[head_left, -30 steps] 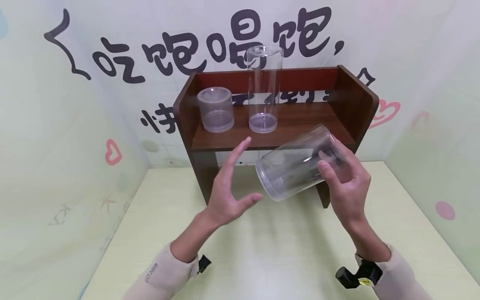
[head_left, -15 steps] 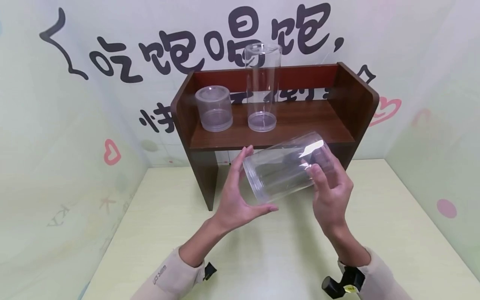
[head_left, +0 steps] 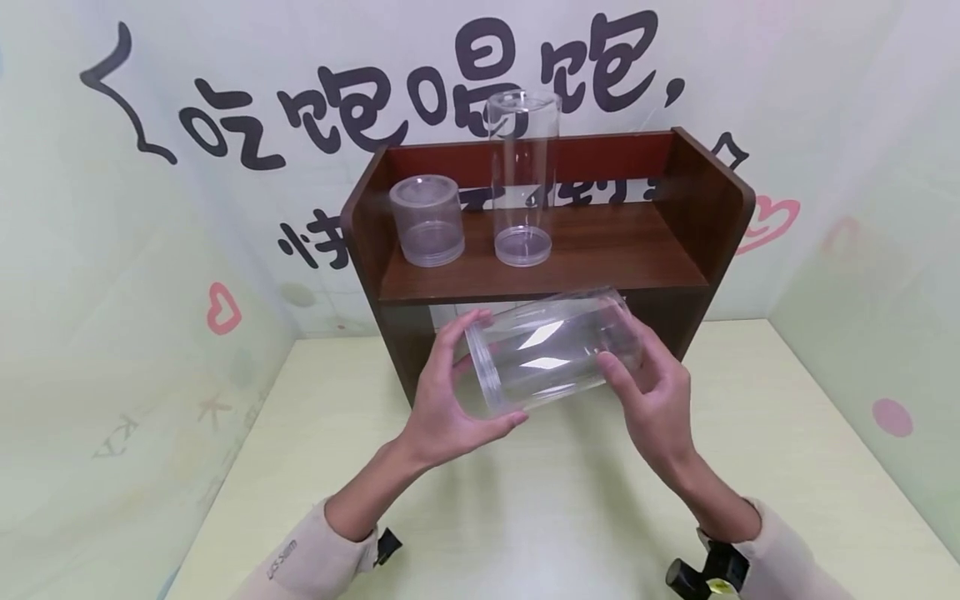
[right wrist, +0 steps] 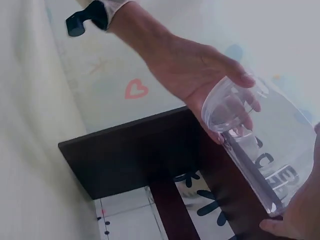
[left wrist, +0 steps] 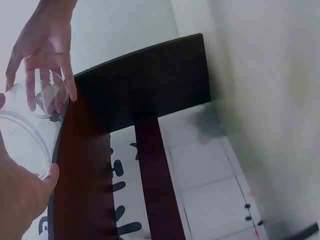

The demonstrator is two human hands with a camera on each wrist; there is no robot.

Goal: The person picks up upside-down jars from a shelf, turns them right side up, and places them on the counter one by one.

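Note:
A large clear cylindrical jar [head_left: 551, 346] is held in the air in front of the shelf, lying nearly sideways with its ridged rim end to the left. My left hand [head_left: 438, 421] grips around that rim end, thumb below and fingers above; the right wrist view shows the left hand [right wrist: 187, 67] at the ringed end. My right hand [head_left: 663, 408] holds the opposite end, its thumb on the near side. In the left wrist view, the right hand's [left wrist: 47, 42] fingers show through the clear wall. The jar looks empty.
A dark brown wooden shelf [head_left: 622, 258] stands on the pale table [head_left: 525, 517]. On its upper board are a short clear jar [head_left: 427, 221] at left and a tall narrow clear jar [head_left: 523, 183] near the middle. A printed wall hanging [head_left: 225, 50] is behind.
The right hand has brought the jar left and tilted it flatter. My left hand, earlier apart from the jar, now holds its rim end. The jars on the shelf stay put.

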